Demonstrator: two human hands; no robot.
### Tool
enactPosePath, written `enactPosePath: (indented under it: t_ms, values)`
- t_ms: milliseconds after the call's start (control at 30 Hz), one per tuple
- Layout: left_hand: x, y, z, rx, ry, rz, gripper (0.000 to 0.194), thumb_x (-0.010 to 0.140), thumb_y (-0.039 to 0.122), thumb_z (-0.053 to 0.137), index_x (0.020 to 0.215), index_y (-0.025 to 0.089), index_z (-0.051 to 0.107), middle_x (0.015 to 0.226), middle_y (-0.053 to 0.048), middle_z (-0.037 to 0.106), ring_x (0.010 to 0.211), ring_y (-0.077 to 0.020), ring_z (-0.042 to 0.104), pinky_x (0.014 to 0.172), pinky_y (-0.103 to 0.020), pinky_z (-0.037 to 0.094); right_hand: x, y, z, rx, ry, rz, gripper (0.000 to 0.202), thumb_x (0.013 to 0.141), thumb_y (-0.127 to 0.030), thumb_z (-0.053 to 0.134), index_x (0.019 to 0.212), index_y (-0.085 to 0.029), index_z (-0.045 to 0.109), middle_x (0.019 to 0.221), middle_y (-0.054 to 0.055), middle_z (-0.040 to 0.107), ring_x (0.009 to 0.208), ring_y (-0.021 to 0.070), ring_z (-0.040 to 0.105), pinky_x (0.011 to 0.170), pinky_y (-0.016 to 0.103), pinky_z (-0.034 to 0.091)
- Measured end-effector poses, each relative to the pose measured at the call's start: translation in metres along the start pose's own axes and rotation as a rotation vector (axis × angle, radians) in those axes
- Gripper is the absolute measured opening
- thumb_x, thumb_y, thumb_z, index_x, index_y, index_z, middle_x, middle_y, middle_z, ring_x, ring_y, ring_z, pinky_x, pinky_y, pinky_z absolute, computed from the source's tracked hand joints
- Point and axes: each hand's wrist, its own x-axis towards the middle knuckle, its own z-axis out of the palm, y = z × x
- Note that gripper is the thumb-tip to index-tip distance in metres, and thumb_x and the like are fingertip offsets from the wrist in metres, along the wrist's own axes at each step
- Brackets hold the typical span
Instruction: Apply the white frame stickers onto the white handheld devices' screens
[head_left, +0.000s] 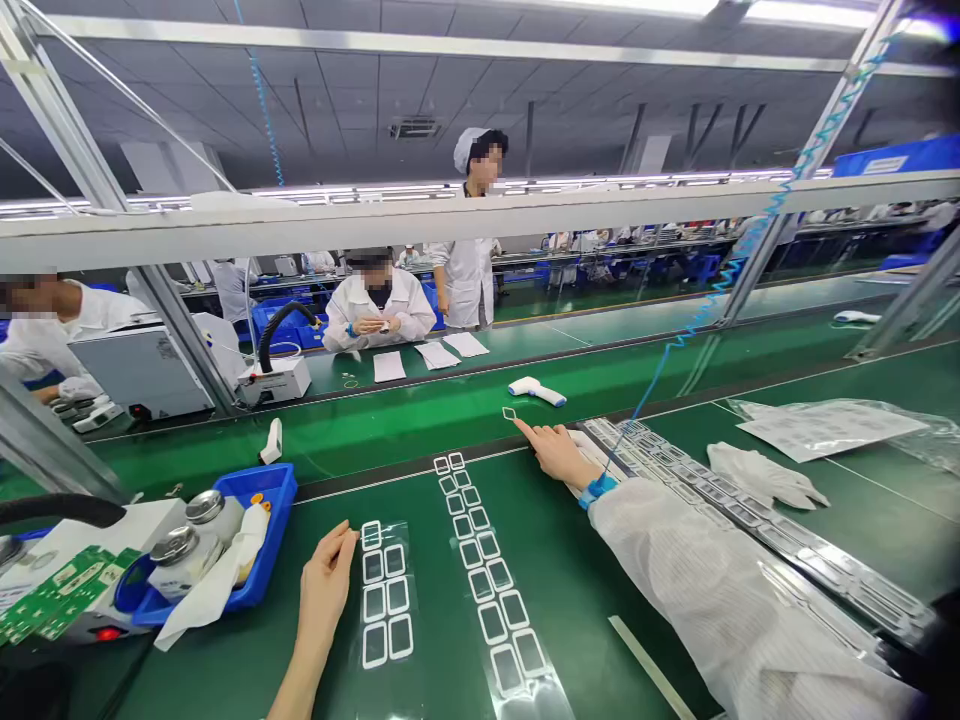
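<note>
My left hand [328, 575] is closed, its thumb and fingertips pinched at the edge of a white rectangular frame [371, 535]. That frame overlaps the top left corner of a clear sheet [412, 620] bearing several similar frames in two columns. My right hand [559, 452], with a blue wrist strap [598, 491], reaches over the edge of the green belt. Its index finger is stretched out and the other fingers are partly curled. A small white frame [509, 413] is right at that fingertip; whether it is touched, I cannot tell. Between my hands lies a longer strip of white frames [480, 548].
A blue tray [281, 500] with metal-lidded bottles stands left, beside green circuit boards [71, 595]. A white thermometer gun [536, 390] lies on the belt [420, 420]. Rows of frames [750, 515], a white glove [765, 475] and a coiled blue cord [694, 320] are right. Co-workers sit opposite.
</note>
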Motion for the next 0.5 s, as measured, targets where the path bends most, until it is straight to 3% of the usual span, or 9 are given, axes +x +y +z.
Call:
enactPosePath:
  t_ms: [100, 167, 267, 367, 433, 500]
  values:
    - [-0.002, 0.002, -0.012, -0.018, 0.098, 0.025, 0.049, 0.067, 0.061, 0.067, 0.086, 0.017, 0.074, 0.128, -0.017, 0.06, 0.122, -0.0363, 0.053, 0.105, -0.049, 0.041, 0.0, -0.006, -0.012, 0.063, 0.018, -0.05, 0.07, 0.075, 0.001, 0.046, 0.143, -0.01, 0.037, 0.096, 0.015, 0.066, 0.091, 0.0292, 0.058, 0.082, 0.039, 0.039]
    - [-0.012, 0.011, -0.02, -0.067, 0.166, 0.045, 0.051, 0.064, 0.063, 0.069, 0.088, 0.018, 0.072, 0.127, -0.016, 0.061, 0.121, -0.0357, 0.053, 0.104, -0.048, 0.042, -0.005, -0.019, -0.027, 0.124, 0.066, -0.076, 0.07, 0.081, -0.004, 0.044, 0.148, -0.013, 0.025, 0.105, 0.013, 0.063, 0.095, 0.027, 0.057, 0.084, 0.037, 0.041]
    - [-0.046, 0.032, -0.024, -0.173, 0.158, 0.041, 0.051, 0.06, 0.063, 0.075, 0.086, 0.019, 0.073, 0.12, -0.014, 0.065, 0.119, -0.035, 0.054, 0.106, -0.047, 0.039, -0.025, -0.058, -0.053, 0.497, 0.239, -0.095, 0.072, 0.088, -0.016, 0.046, 0.15, -0.02, 0.011, 0.111, 0.009, 0.059, 0.098, 0.0226, 0.057, 0.09, 0.038, 0.044]
    - [-0.098, 0.047, -0.012, -0.292, -0.127, -0.108, 0.049, 0.063, 0.06, 0.077, 0.091, 0.019, 0.075, 0.112, -0.014, 0.07, 0.111, -0.0333, 0.06, 0.1, -0.044, 0.044, -0.063, -0.12, -0.071, 1.068, 0.327, -0.104, 0.074, 0.086, -0.024, 0.055, 0.148, -0.027, 0.015, 0.107, 0.006, 0.061, 0.1, 0.022, 0.059, 0.097, 0.043, 0.044]
    - [-0.136, 0.046, 0.0, -0.494, -0.35, -0.261, 0.055, 0.063, 0.063, 0.076, 0.095, 0.018, 0.076, 0.109, -0.018, 0.072, 0.105, -0.0339, 0.064, 0.091, -0.042, 0.05, -0.096, -0.167, -0.074, 1.34, 0.23, -0.113, 0.075, 0.084, -0.026, 0.059, 0.147, -0.029, 0.016, 0.106, 0.007, 0.062, 0.101, 0.0231, 0.06, 0.095, 0.044, 0.046]
    - [-0.17, 0.038, 0.003, -0.749, -0.488, -0.407, 0.073, 0.049, 0.071, 0.078, 0.099, 0.017, 0.075, 0.104, -0.019, 0.072, 0.1, -0.0369, 0.066, 0.086, -0.044, 0.051, -0.13, -0.212, -0.07, 1.541, 0.071, -0.11, 0.076, 0.082, -0.027, 0.062, 0.145, -0.032, 0.019, 0.107, 0.008, 0.063, 0.096, 0.024, 0.062, 0.087, 0.043, 0.05]
